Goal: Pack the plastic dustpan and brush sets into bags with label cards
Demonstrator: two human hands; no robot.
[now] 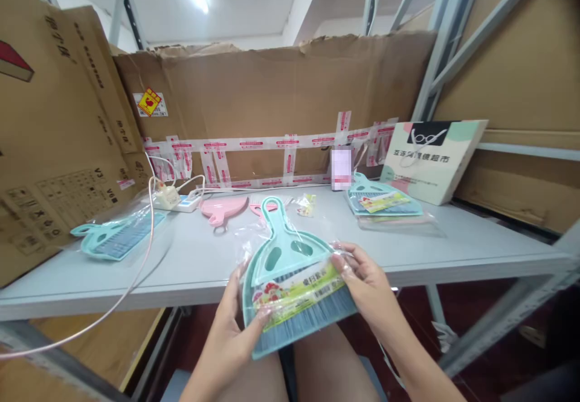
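A mint-green dustpan and brush set [290,263] in a clear plastic bag is held up over the table's front edge, its handle pointing away from me. Grey-blue bristles show along its near side, under a yellow-green printed label [303,293]. My left hand [240,317] grips the lower left rim, thumb on the front. At the right rim my right hand [362,275] has its thumb on the label's end and its fingers behind. Just beyond lie a pink dustpan [224,208] and a pink brush [263,208], partly hidden by the green handle.
Bagged green sets lie at the left [118,236] and, stacked, at the right [385,199]. A power strip [181,202] trails a white cable [147,257] over the table's front edge. Behind stand a phone-like device [341,169], a white printed box [430,160] and a cardboard wall [272,94].
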